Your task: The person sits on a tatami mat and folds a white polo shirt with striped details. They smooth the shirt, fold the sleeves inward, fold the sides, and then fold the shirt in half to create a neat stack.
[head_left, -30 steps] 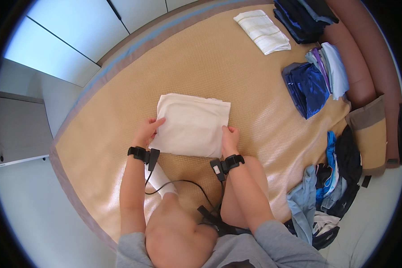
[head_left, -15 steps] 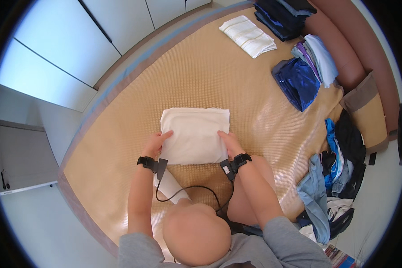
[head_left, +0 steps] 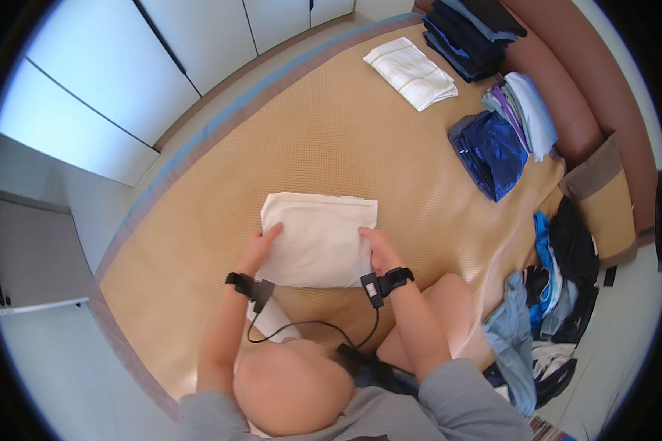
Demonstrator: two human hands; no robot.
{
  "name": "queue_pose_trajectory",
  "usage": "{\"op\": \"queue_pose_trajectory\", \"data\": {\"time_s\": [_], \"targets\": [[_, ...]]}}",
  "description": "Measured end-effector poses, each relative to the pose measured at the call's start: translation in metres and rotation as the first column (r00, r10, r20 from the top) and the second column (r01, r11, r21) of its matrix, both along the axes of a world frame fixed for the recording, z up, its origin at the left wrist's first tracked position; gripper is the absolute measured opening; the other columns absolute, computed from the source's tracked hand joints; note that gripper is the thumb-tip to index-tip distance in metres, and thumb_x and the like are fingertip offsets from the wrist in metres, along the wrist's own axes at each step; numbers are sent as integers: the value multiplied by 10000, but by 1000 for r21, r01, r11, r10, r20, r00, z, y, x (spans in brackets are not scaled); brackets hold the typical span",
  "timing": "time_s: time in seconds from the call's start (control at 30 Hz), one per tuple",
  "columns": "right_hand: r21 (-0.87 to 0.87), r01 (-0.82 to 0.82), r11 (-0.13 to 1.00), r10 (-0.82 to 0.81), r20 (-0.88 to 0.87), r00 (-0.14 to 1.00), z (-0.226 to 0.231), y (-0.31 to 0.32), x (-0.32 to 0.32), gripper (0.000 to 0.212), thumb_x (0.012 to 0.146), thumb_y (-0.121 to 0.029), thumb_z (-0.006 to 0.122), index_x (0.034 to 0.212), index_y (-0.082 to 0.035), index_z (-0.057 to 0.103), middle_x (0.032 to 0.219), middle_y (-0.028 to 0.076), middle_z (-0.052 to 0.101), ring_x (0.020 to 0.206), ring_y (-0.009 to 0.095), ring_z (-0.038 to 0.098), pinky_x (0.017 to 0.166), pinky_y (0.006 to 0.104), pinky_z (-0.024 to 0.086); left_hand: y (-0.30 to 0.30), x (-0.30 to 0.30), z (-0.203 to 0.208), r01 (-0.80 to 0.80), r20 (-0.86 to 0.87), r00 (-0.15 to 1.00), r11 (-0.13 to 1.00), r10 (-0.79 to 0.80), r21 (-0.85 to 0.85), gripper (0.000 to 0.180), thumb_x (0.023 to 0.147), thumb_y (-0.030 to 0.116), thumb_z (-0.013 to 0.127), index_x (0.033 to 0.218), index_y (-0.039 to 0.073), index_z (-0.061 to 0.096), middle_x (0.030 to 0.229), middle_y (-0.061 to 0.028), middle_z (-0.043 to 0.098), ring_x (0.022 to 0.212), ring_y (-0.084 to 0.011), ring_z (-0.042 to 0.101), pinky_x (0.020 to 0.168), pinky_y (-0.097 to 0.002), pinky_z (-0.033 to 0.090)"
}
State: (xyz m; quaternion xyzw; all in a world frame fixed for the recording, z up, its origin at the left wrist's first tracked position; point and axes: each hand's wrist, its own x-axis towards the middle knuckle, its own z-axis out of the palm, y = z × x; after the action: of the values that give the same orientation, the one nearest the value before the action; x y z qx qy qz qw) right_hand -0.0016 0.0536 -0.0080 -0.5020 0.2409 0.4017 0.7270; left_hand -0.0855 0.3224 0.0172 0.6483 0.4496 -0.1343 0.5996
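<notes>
A folded white cloth [head_left: 318,241], roughly rectangular, is in front of me over the tan bed mat [head_left: 294,147]. Its left edge is gripped by my left hand [head_left: 259,246], thumb on top and the other fingers tucked beneath. On the opposite edge my right hand [head_left: 379,248] pinches the cloth the same way. The undersides of both hands' grips are hidden. Black straps with small grey modules sit on both wrists, joined by a black cable [head_left: 301,323].
At the far right lie a folded white striped cloth [head_left: 412,72], a dark clothes stack [head_left: 467,40], a shiny blue garment [head_left: 490,154] and light folded clothes [head_left: 526,114]. Loose clothes [head_left: 559,287] are heaped on the right beside a tan pillow [head_left: 603,198]. White cabinets [head_left: 110,73] line the left.
The cloth and both hands sit slightly lower in the picture, but the whole bed has shifted down too as the view tilted. Both hands keep hold of the cloth's sides.
</notes>
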Motion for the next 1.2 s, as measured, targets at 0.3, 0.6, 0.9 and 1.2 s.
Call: {"op": "queue_pose_trajectory", "data": {"time_s": [0.3,0.6,0.9,1.2], "targets": [[134,4,991,-11,46,999,43,-28,29,375,846,-56,531,1195,37,429,1155,138,539,1036,248,543,881,373,456,-4,30,19,92,109,991,975,-71,-204,508,802,326,658,1135,-25,502,1027,-80,600,887,-145,577,739,-272,478],[237,204,950,-219,36,975,119,-118,109,391,857,-73,520,1219,8,395,1184,131,520,1057,229,534,894,361,450,-88,180,140,434,225,888,893,-401,-121,421,838,289,622,1079,-46,543,972,-90,625,815,-131,592,698,-262,481],[218,425,879,-460,149,875,224,-262,201,359,857,-77,517,1199,-27,419,1169,108,527,1020,220,550,869,357,464,-243,308,243,526,275,834,840,-479,-133,367,849,262,606,1054,-38,552,923,-70,626,790,-125,596,689,-254,486],[254,578,776,-625,187,757,287,-383,263,333,846,-52,530,1163,-31,430,1132,112,543,1011,227,554,855,367,475,-358,423,293,638,417,750,728,-514,-250,364,840,147,571,1142,-37,487,1034,-87,589,904,-141,571,806,-276,465]]}}
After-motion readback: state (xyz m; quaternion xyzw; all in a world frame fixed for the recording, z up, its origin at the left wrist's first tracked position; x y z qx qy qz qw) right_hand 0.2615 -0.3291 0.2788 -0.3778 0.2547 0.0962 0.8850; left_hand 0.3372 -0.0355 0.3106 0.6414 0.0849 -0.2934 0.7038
